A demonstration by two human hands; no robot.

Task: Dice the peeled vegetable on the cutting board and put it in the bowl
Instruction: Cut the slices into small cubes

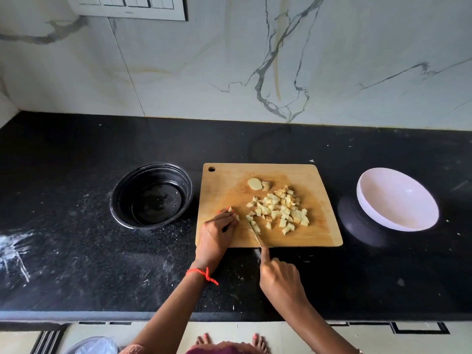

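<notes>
A wooden cutting board point(229, 182) lies on the black counter. A heap of pale diced vegetable pieces point(281, 208) covers its middle and right. Two larger uncut pieces point(256, 184) rest near the board's far side. My left hand point(217, 231) presses a small piece of the vegetable point(233, 213) against the board at its near left. My right hand point(278, 279) grips a knife point(254, 229), index finger along its spine, the blade angled down just right of the left fingers. An empty white bowl point(397, 200) stands to the right of the board.
A black round bowl point(152, 195) sits left of the board. The black counter point(76, 251) has white smears at its left. A marble backsplash rises behind, with a switch plate point(127, 6) at top left. Bare feet and floor show below the counter edge.
</notes>
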